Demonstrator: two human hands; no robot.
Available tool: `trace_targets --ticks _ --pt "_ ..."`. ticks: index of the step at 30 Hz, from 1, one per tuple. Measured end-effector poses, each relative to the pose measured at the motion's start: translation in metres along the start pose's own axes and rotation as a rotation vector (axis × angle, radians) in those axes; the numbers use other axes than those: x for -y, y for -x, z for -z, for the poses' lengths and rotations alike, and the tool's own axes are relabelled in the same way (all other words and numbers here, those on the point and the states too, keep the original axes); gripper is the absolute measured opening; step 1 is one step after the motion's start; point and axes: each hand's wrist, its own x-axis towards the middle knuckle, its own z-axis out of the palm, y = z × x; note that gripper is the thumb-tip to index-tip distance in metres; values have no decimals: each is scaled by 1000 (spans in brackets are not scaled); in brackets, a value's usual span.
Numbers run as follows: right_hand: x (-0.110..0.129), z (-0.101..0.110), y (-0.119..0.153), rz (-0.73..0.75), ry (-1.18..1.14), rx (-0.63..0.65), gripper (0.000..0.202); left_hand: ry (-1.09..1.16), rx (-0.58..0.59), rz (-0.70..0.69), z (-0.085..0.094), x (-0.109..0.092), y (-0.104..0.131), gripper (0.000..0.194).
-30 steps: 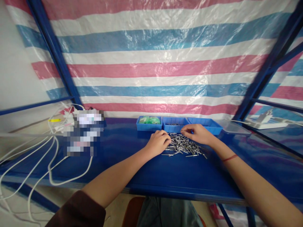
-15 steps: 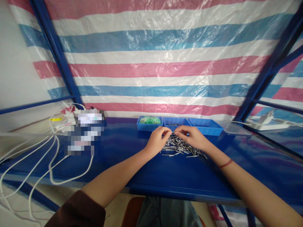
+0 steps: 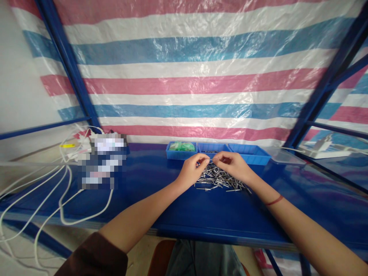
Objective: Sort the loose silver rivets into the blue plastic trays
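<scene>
Over the table my left hand [image 3: 190, 171] is closed, thumb and index finger pinched at one end of a thin metal blind rivet [image 3: 211, 160]. My right hand [image 3: 235, 167] pinches the other end, so the rivet lies level between both sets of fingertips; most of it is hidden. Just beneath the hands spreads a loose pile of blind rivets [image 3: 216, 178], silver with thin shanks. Behind them stand a blue bin [image 3: 181, 154] with green plastic-wrapped contents, a middle blue bin [image 3: 213, 146] with some metal pieces, and a right blue bin [image 3: 250, 156].
The blue table [image 3: 201, 218] runs across the view. White cables [image 3: 64, 207] loop over its left side near a blurred-out patch [image 3: 102, 165]. A clear plastic lid [image 3: 287, 156] and a white power strip [image 3: 326, 149] sit at the right. Blue frame posts [image 3: 319, 76] rise at both sides.
The fingers have shifted very slightly, and the gap between the two fingertips looks a little smaller. The pile and bins stand as before.
</scene>
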Motion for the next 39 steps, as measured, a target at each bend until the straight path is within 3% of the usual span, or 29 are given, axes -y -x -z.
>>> trace_targets --ticks 9,22,25,30,33,36,39 --pt "12 -3 0 18 -76 -92 26 148 57 74 -4 5 1 17" --pt "10 -6 1 49 -120 -68 26 205 176 80 -9 11 4 23" --pt "12 -6 1 72 -82 -45 26 175 167 73 -8 9 3 21" --pt "12 -2 3 85 8 -61 26 82 9 63 -2 -1 1 14" --pt "10 0 3 79 100 3 26 35 -45 31 0 -4 0 13" --pt "4 5 0 75 177 81 28 -27 -25 -2 0 0 0 16" --pt "-11 22 -5 41 281 -34 31 -147 69 -67 -1 3 3 34"
